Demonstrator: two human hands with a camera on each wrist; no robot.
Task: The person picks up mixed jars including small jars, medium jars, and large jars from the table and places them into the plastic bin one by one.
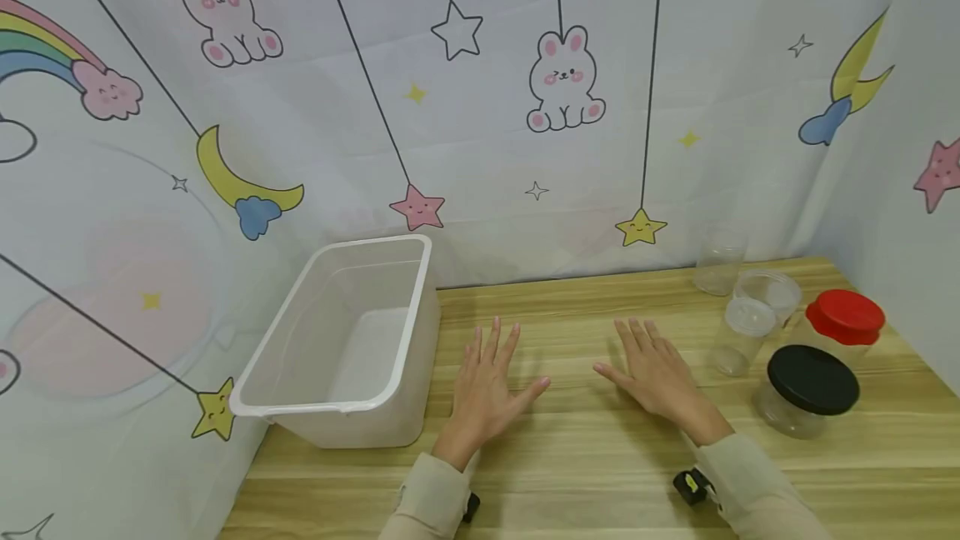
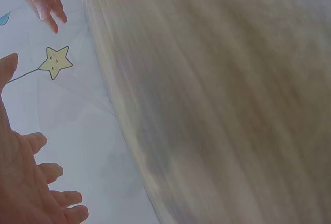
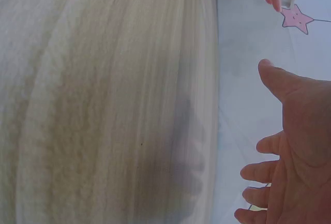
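My left hand [image 1: 486,386] is held over the wooden table with its fingers spread, just right of a white plastic bin [image 1: 371,427]. Across from it, my right hand [image 1: 656,373] has straight fingers and its thumb out; nothing is in it. A gap separates the two hands. Nearest the right hand is a small transparent jar [image 1: 738,344]. In the left wrist view, the left palm [image 2: 20,177] shows bare. The right palm [image 3: 307,136] is likewise bare in the right wrist view.
At the table's right stand a transparent jar with a red lid [image 1: 845,317], one with a black lid [image 1: 812,379], a wide transparent tub [image 1: 772,294] and a tall transparent jar [image 1: 720,265]. A printed cloth [image 1: 487,157] hangs behind the wooden table [image 1: 570,457].
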